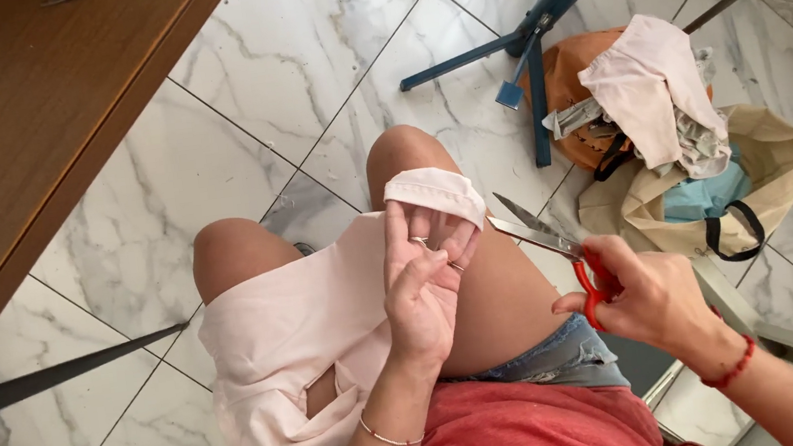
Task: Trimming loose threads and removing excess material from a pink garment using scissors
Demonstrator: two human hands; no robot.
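A pale pink piece of cloth (280,343) lies over my lap and knees, with a cut hole near its lower part. My left hand (424,280) pinches a folded band of that cloth (433,191) and holds it up over my right thigh. My right hand (653,297) grips red-handled scissors (550,239). Their blades are apart and point at the cloth edge by my left fingers. I wear rings and a thin bracelet on the left and a red cord on the right wrist.
A brown wooden table (12,129) fills the upper left. On the marble tile floor to the right stand a beige tote bag (706,195) and an orange bag (566,81) piled with cloth pieces. Blue metal legs (534,25) rise behind them.
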